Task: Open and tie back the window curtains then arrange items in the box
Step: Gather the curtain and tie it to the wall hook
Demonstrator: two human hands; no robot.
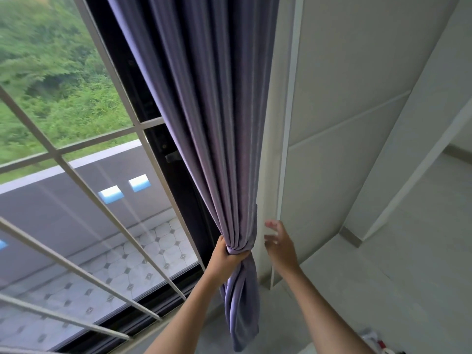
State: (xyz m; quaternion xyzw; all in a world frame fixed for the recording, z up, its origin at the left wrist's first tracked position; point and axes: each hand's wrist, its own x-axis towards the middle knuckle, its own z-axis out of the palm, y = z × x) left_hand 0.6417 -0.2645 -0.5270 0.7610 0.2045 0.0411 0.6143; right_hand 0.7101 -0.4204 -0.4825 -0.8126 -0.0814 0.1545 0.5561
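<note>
A purple curtain [204,118] hangs gathered at the right side of the window, bunched into a narrow bundle low down. My left hand [224,256] grips that bundle from the left, fingers wrapped round the folds, and the curtain's tail hangs loose below it. My right hand [279,245] is just right of the bundle, fingers spread and relaxed, close to the white wall trim and holding nothing. No tie-back or box is visible.
The window [76,175] with a white grille fills the left, its black frame [178,175] beside the curtain. A white panelled wall [344,111] stands on the right. Some small items [378,341] lie at the bottom right corner on the pale floor.
</note>
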